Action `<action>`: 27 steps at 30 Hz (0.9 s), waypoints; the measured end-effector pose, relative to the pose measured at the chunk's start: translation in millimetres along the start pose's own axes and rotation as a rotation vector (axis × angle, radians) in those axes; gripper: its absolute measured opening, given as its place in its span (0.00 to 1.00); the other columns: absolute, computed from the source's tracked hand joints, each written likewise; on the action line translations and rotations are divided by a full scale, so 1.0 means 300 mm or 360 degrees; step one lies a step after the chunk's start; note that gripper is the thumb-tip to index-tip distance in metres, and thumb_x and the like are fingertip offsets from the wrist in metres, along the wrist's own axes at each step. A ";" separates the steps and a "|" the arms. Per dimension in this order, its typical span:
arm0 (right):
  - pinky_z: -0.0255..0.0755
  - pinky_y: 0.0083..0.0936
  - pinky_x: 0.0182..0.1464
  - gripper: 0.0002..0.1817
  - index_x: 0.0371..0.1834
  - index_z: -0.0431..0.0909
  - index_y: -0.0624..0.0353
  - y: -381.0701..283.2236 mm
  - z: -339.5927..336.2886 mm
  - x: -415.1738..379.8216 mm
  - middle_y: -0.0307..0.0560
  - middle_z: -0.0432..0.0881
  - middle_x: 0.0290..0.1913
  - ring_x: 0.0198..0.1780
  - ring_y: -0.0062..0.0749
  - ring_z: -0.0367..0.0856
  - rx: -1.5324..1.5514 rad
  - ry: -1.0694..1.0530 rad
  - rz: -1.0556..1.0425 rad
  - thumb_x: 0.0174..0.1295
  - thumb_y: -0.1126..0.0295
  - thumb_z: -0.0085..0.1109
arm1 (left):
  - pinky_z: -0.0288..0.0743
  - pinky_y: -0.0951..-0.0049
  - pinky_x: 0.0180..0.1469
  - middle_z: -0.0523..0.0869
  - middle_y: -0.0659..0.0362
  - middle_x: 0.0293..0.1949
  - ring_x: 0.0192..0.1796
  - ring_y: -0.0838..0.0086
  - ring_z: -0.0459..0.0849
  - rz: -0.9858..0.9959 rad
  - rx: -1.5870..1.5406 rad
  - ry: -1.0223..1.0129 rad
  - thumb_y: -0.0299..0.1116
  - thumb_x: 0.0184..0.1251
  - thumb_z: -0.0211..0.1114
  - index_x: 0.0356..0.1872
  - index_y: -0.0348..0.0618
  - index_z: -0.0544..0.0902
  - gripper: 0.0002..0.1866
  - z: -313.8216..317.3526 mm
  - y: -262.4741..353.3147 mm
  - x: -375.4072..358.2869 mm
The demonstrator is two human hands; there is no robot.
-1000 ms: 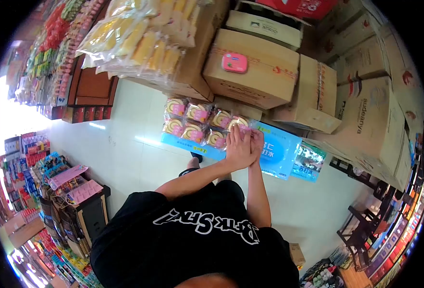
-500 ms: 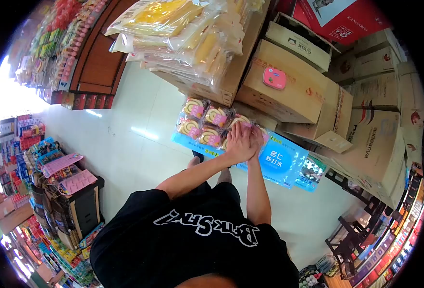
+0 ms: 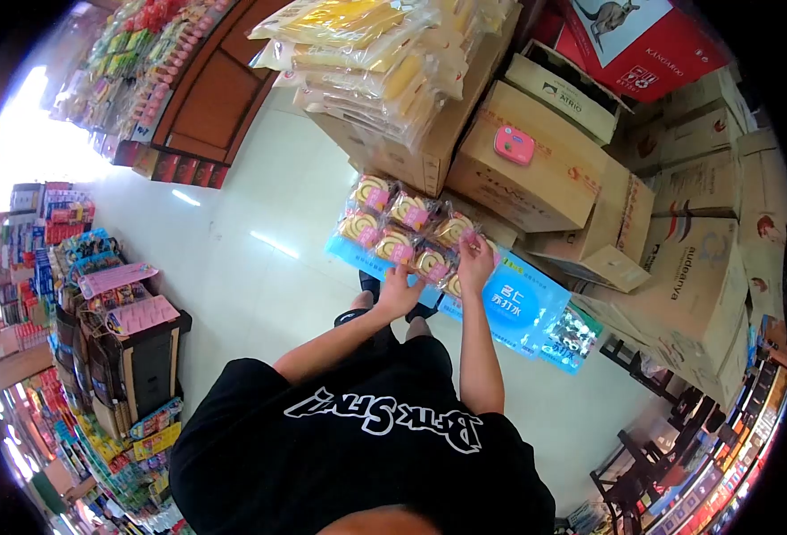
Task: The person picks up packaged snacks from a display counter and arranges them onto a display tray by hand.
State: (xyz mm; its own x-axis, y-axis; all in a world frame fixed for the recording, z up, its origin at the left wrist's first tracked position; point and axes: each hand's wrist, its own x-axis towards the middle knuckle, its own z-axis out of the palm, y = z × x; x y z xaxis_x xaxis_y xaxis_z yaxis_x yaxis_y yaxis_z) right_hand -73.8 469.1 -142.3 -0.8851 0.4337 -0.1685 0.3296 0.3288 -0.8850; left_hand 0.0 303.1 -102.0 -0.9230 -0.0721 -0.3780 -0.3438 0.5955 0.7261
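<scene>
Clear-wrapped Swiss roll slices [image 3: 393, 245] with pink labels sit in two rows on a blue printed sheet [image 3: 509, 303] low in front of me. My left hand [image 3: 399, 293] is at the near edge of the front row, thumb and fingers apart, fingertips against the wrappers. Farther right, my right hand [image 3: 475, 265] has its fingers bent together on the wrapper of a Swiss roll slice [image 3: 453, 229] at the right end. Its fingers and palm partly hide the packs there.
Behind the rolls stand bagged yellow goods [image 3: 366, 62] on a carton and a cardboard box [image 3: 527, 160] bearing a pink tin [image 3: 514, 145]. More cartons [image 3: 688, 276] are stacked right. A brown display counter [image 3: 206, 107] is at upper left, a loaded rack [image 3: 139, 357] at left.
My hands were together over the right-hand packs; now they are apart. The left has moved left and nearer to me, the right stays at the right end. The view has shifted slightly.
</scene>
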 end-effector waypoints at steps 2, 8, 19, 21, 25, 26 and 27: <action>0.75 0.25 0.41 0.25 0.52 0.78 0.65 -0.023 -0.022 -0.016 0.50 0.83 0.40 0.37 0.30 0.83 0.0069 -0.0045 0.0038 0.56 0.59 0.69 | 0.71 0.56 0.52 0.73 0.39 0.47 0.49 0.47 0.75 -0.0228 -0.0018 -0.0016 0.45 0.59 0.65 0.49 0.35 0.72 0.25 0.007 -0.046 0.001; 0.75 0.26 0.44 0.27 0.52 0.77 0.67 0.081 -0.016 0.015 0.52 0.84 0.42 0.39 0.33 0.84 -0.0097 -0.0053 -0.0170 0.55 0.59 0.69 | 0.71 0.57 0.54 0.73 0.38 0.47 0.50 0.47 0.75 -0.0223 0.0005 0.0194 0.45 0.59 0.64 0.46 0.35 0.73 0.24 0.008 -0.088 0.043; 0.74 0.30 0.49 0.24 0.52 0.76 0.68 0.010 -0.039 -0.125 0.54 0.80 0.49 0.48 0.39 0.80 -0.0121 -0.0147 -0.0220 0.55 0.65 0.68 | 0.73 0.58 0.53 0.76 0.42 0.47 0.50 0.49 0.78 -0.0049 -0.0014 0.0293 0.46 0.57 0.66 0.41 0.37 0.76 0.22 0.006 -0.142 0.056; 0.74 0.27 0.46 0.22 0.50 0.77 0.69 -0.069 -0.038 -0.219 0.51 0.81 0.44 0.44 0.36 0.80 -0.0202 -0.0143 -0.0414 0.55 0.67 0.67 | 0.73 0.59 0.53 0.78 0.43 0.46 0.50 0.51 0.78 -0.0011 -0.0063 0.0179 0.45 0.56 0.67 0.42 0.36 0.77 0.22 -0.043 -0.152 0.046; 0.74 0.23 0.43 0.17 0.44 0.78 0.67 -0.088 0.080 -0.354 0.45 0.82 0.36 0.38 0.27 0.80 0.0017 -0.0306 -0.0336 0.55 0.67 0.66 | 0.74 0.61 0.53 0.81 0.44 0.45 0.50 0.53 0.80 -0.0006 -0.0132 -0.0157 0.45 0.55 0.67 0.46 0.34 0.78 0.25 -0.211 -0.141 0.015; 0.74 0.22 0.42 0.16 0.43 0.79 0.67 -0.111 0.126 -0.383 0.44 0.82 0.35 0.37 0.26 0.79 0.0018 -0.0358 -0.0318 0.56 0.67 0.66 | 0.74 0.62 0.53 0.82 0.44 0.45 0.50 0.54 0.80 -0.0012 -0.0132 -0.0250 0.46 0.54 0.67 0.47 0.34 0.78 0.26 -0.271 -0.154 0.007; 0.74 0.22 0.42 0.15 0.42 0.79 0.67 -0.149 0.175 -0.413 0.43 0.82 0.35 0.37 0.25 0.79 0.0032 -0.0386 -0.0321 0.56 0.67 0.66 | 0.74 0.62 0.53 0.82 0.44 0.45 0.50 0.55 0.80 -0.0029 -0.0213 -0.0253 0.47 0.55 0.67 0.47 0.34 0.78 0.27 -0.324 -0.182 0.002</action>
State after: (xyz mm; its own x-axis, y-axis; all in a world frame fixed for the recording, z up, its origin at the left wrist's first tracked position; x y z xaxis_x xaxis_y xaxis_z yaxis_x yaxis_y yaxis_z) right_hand 3.8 356.6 -104.5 -0.9853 0.1477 -0.0854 0.1351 0.3701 -0.9191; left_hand 1.6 192.9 -85.9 -0.8811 0.0518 -0.4700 -0.3899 0.4829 0.7841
